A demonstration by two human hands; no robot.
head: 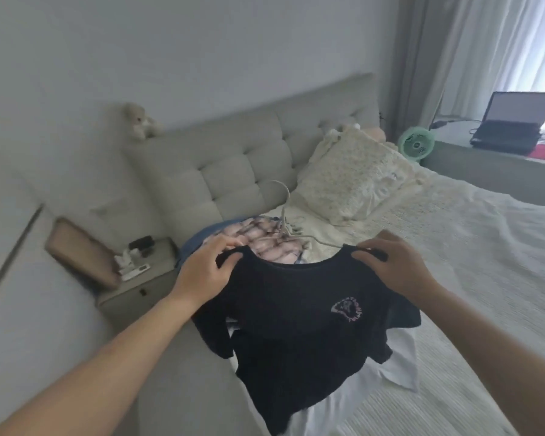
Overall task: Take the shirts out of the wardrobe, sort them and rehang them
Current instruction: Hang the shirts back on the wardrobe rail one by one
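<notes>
A black shirt (299, 335) with a small pink chest logo hangs in the air over the bed. My left hand (202, 272) pinches its left shoulder and my right hand (397, 265) pinches its right shoulder. Behind the collar lies a pile of clothes on the bed: a pink patterned shirt (265, 240), blue cloth beneath it, and pale hangers (285, 215) with hooks sticking up. A white garment (387, 372) lies on the bed under the black shirt.
The bed (472, 278) has a cream cover and a pillow (356, 177) against a tufted grey headboard (233, 165). A nightstand (132, 278) with small items stands at the left. A green fan (416, 145) and a laptop (513, 124) sit at the far right.
</notes>
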